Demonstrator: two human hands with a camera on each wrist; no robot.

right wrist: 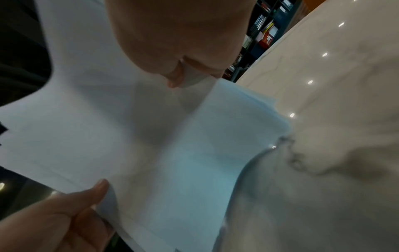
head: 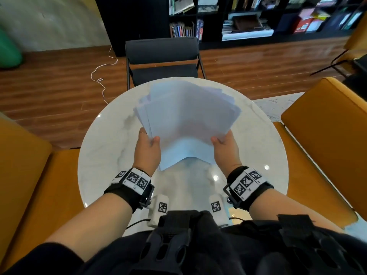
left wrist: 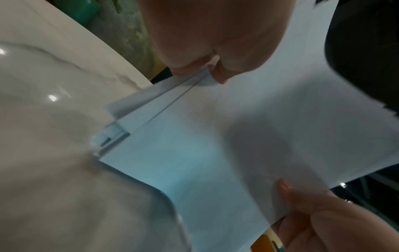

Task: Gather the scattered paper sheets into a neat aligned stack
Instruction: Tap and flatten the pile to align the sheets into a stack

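Thumbs of left hand (head: 148,149) and right hand (head: 225,148) pinch paper sheets (head: 186,116).

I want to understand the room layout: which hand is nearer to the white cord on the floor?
Left. The left hand grips the paper's left edge, on the white cord's side; the right hand holds the opposite edge.

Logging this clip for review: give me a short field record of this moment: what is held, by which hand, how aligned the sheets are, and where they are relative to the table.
held item: paper sheets, gathered into one bundle
left hand: grips the bundle's left side, thumb on top
right hand: grips the right side, thumb on top
alignment: not yet neat; edges fan out at the far end and at the left corner
position: bundle tilted, lower edge at or near the round marble table; contact unclear
loose sheets on table: none visible
beyond table: dark chair
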